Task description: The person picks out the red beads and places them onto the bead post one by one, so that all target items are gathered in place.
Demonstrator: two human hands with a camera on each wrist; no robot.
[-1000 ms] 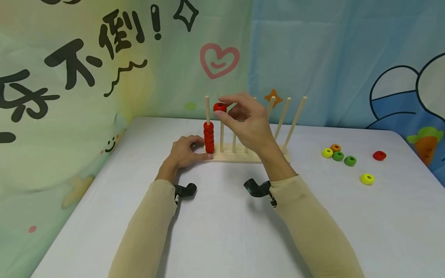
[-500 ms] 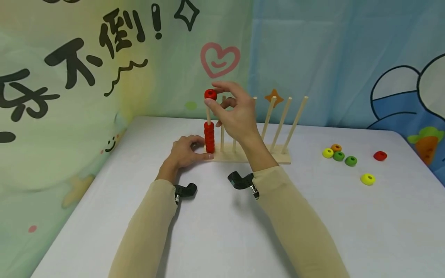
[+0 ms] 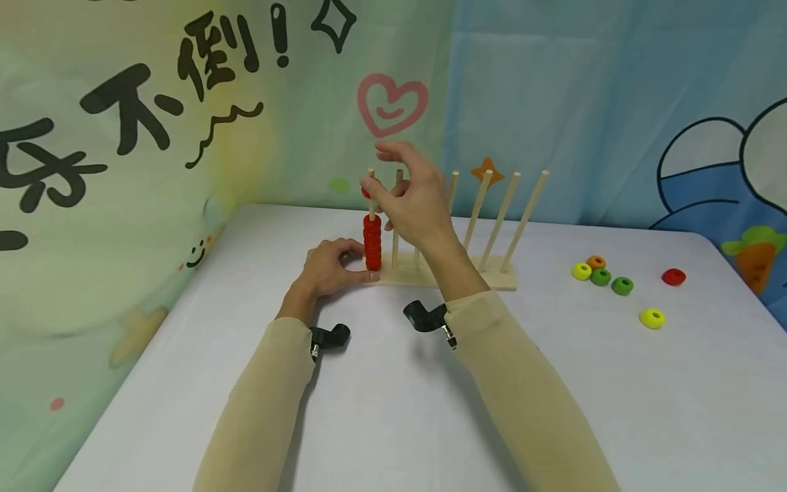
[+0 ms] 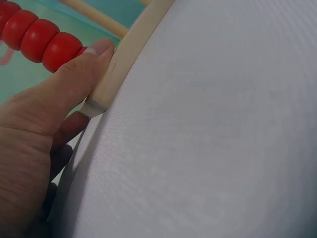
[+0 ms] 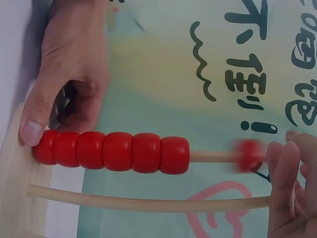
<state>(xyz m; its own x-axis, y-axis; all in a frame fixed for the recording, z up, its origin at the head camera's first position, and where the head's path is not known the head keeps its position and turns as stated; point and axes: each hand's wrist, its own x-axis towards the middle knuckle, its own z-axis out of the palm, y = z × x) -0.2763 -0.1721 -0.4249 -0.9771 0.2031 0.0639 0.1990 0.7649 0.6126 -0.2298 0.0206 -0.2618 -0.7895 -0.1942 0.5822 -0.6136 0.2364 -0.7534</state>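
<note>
A wooden peg rack stands on the table, its base carrying a row of upright pegs. Several red beads are stacked on the leftmost peg. Higher on that same peg, one more red bead is motion-blurred, apart from the stack below. My right hand is at the peg's top, thumb and index finger spread, nothing pinched between them. My left hand grips the left end of the base; in the left wrist view its thumb presses on the wood beside the lowest bead.
To the right on the white table lie loose beads: a red one, an orange one, two green ones and two yellow ones. Bare pegs rise right of the stack. A printed cloth hangs behind.
My right hand has moved left and up with a red bead to the leftmost peg, then let go. That bead is now lower, on the peg. The left hand stays put.
</note>
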